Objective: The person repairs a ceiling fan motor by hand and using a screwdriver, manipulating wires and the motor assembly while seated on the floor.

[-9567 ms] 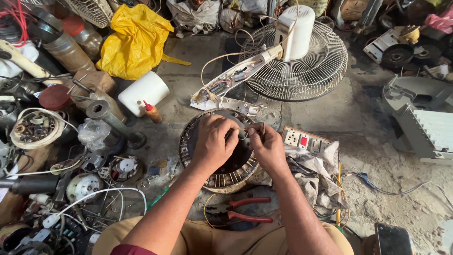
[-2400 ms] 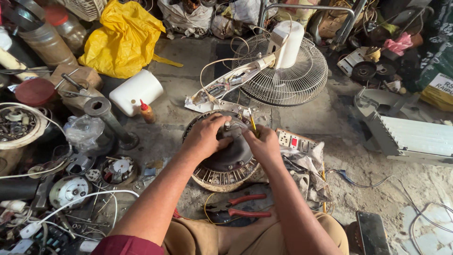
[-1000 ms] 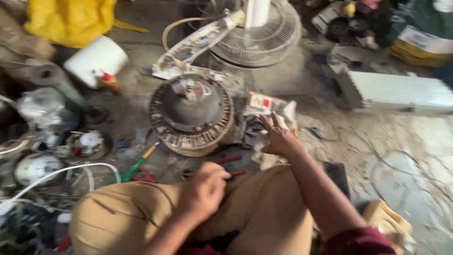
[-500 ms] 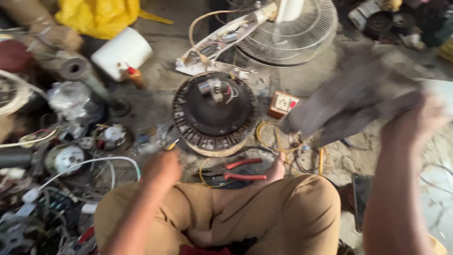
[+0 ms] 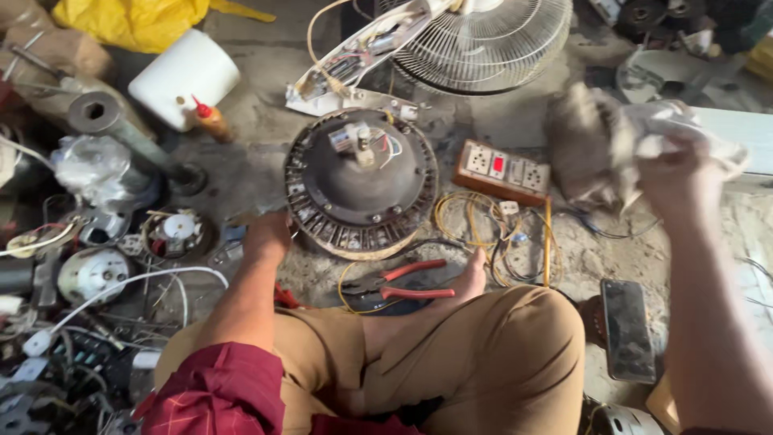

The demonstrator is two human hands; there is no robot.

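A round dark ceiling-fan motor point(image 5: 361, 181) with wires on its hub lies on the dirty floor in front of my crossed legs. My left hand point(image 5: 268, 234) rests on the floor at the motor's left edge, beside small scattered parts; whether it holds anything is unclear. My right hand point(image 5: 678, 173) is raised at the right and grips a grey-white rag point(image 5: 620, 141), which hangs bunched toward the left. Red-handled pliers point(image 5: 403, 282) lie between the motor and my foot.
An orange socket board point(image 5: 501, 167) with yellow wire lies right of the motor. A table fan point(image 5: 475, 36) lies behind it. A white roll point(image 5: 183, 76), a small red-capped bottle point(image 5: 211, 121) and motor scrap are at the left. A dark phone point(image 5: 628, 329) lies at the right.
Both hands left the motor. My right hand reached right, picked up the rag and lifted it. My left hand dropped to my lap, then moved to the floor at the motor's left edge.
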